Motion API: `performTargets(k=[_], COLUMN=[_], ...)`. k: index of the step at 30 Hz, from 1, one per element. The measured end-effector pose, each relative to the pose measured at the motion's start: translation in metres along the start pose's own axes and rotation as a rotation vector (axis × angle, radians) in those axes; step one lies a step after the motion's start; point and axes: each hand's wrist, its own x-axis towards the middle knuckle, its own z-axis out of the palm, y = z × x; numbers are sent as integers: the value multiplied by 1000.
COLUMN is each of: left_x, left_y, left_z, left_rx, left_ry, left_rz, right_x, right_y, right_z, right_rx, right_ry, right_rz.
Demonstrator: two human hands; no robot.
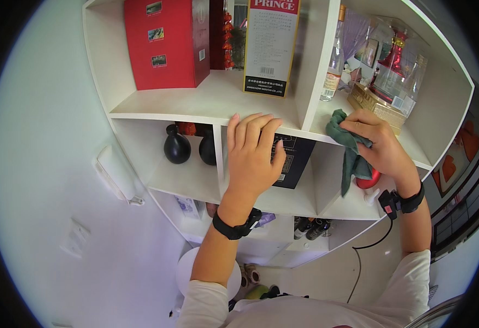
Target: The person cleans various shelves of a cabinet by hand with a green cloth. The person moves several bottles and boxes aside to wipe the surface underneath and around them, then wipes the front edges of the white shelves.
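Note:
My right hand (372, 139) grips a bunched green cloth (348, 141) at the front edge of a white shelf unit (206, 110); part of the cloth hangs below the board. Just behind the cloth stands a decanter-shaped glass bottle (391, 69) on a gold base (376, 106), inside a clear cover. A slim clear bottle (333, 69) stands left of it. Fingers apart, my left hand (254, 151) rests on the edge of the same board and holds nothing. A tall printed carton (270, 53) stands behind it, and a dark box (297, 164) is partly hidden below.
A large red box (161, 45) fills the upper left compartment. Black vases (177, 145) and a red rounded object (368, 179) sit one level lower. Dark bottles (317, 228) lie at the bottom. A white wall-mounted device (116, 174) is at left; a cable (360, 262) hangs from my right wristband.

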Motion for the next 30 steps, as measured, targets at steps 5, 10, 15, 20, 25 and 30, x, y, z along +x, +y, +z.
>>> performTargets(k=[5,10,15,20,25,30], left_x=[-2,-2,-1,-4,-2,-4], left_y=[-3,-3,-4,-5,1,-4], left_z=[4,8,5,9,10,6], left_rx=[27,48,43,59,68,75], left_ry=[14,18,4,21,12,2], left_rz=[-14,-11,-13,-21,-29,-23], right_x=[32,10,1,28,0,2], right_y=[-12,-11,-8,-14,-12,-17], right_z=[29,-8,-13,22,-24,-17], right_rx=[2,-66,-80,3,-79,-76], right_ry=[51,-38,-48,49,-125,-119], right_rz=[-93,-48,-61,-121,-26,-41])
